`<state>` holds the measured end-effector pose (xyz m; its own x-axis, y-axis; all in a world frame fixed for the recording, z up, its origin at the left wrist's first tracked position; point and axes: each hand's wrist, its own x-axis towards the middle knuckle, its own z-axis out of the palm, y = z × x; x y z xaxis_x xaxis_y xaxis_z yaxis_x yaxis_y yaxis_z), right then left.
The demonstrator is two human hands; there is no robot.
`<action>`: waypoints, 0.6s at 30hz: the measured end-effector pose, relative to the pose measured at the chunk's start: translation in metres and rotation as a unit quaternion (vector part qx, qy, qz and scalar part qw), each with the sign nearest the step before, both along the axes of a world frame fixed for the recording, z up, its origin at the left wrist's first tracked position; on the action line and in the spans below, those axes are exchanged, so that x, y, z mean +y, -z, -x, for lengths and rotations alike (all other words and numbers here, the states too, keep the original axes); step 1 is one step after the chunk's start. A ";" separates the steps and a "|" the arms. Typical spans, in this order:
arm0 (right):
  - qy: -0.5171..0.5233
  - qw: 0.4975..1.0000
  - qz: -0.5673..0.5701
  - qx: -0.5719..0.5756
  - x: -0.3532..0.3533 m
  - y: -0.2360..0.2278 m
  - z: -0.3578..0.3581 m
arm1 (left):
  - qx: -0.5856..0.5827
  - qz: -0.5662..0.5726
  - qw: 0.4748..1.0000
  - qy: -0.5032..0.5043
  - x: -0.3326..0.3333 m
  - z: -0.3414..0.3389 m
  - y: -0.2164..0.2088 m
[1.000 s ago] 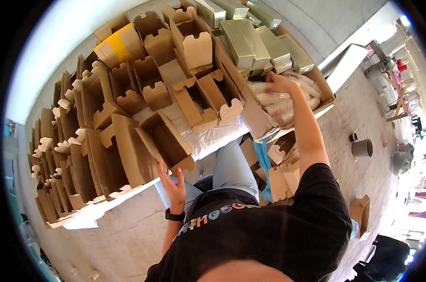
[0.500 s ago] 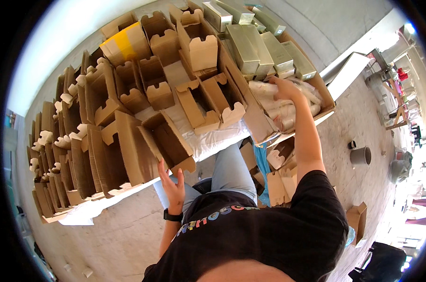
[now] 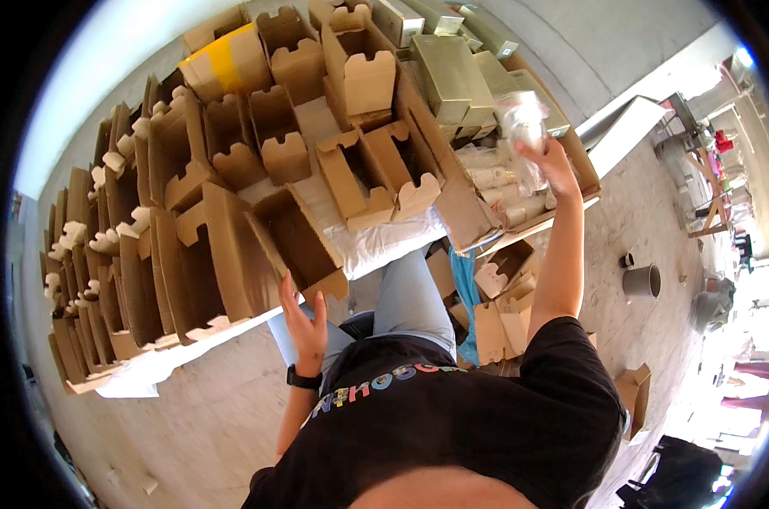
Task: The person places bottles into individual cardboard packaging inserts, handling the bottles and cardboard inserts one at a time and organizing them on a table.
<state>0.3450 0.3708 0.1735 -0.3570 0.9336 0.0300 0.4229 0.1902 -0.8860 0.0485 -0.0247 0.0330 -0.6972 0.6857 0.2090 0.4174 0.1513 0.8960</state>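
Note:
My right hand point(image 3: 556, 166) is closed on a clear plastic-wrapped piece point(image 3: 527, 127), whitish inside, whose exact kind I cannot make out. It is raised over a large cardboard carton point(image 3: 465, 208) at the right. In that carton lie several more plastic-wrapped whitish pieces point(image 3: 493, 176) beside gold-green boxes point(image 3: 442, 76). At the table's near edge, my left hand point(image 3: 304, 329) rests its fingertips against the lower corner of an open brown cardboard box point(image 3: 298, 242), thumb held apart. No contents show in that box.
Rows of open brown boxes point(image 3: 176, 153) fill the left of the white-covered table point(image 3: 401, 225). A yellow-taped box point(image 3: 223, 68) lies at the back. Below the carton are loose cardboard pieces point(image 3: 499, 327) and a blue plastic sheet point(image 3: 462, 297). A grey bucket point(image 3: 641, 282) stands on the floor.
My right hand has risen out of the pile in the carton, bringing up a plastic-wrapped piece. My left hand stays at the open box.

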 end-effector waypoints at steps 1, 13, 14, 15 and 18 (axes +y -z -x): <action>0.024 0.998 0.031 0.050 -0.003 0.001 0.005 | -0.003 0.001 1.000 -0.004 -0.001 0.000 -0.001; -0.260 0.830 0.291 0.399 -0.165 -0.003 0.124 | 0.001 0.015 1.000 -0.021 -0.005 0.000 0.003; -0.282 0.807 0.338 0.393 -0.175 0.006 0.132 | 0.002 0.013 1.000 -0.019 -0.003 0.000 0.002; -0.319 0.797 0.355 0.369 -0.183 0.013 0.141 | 0.003 0.011 1.000 -0.017 -0.003 0.001 0.002; -0.353 0.804 0.380 0.291 -0.217 0.008 0.187 | -0.004 0.023 1.000 -0.018 -0.002 0.002 0.004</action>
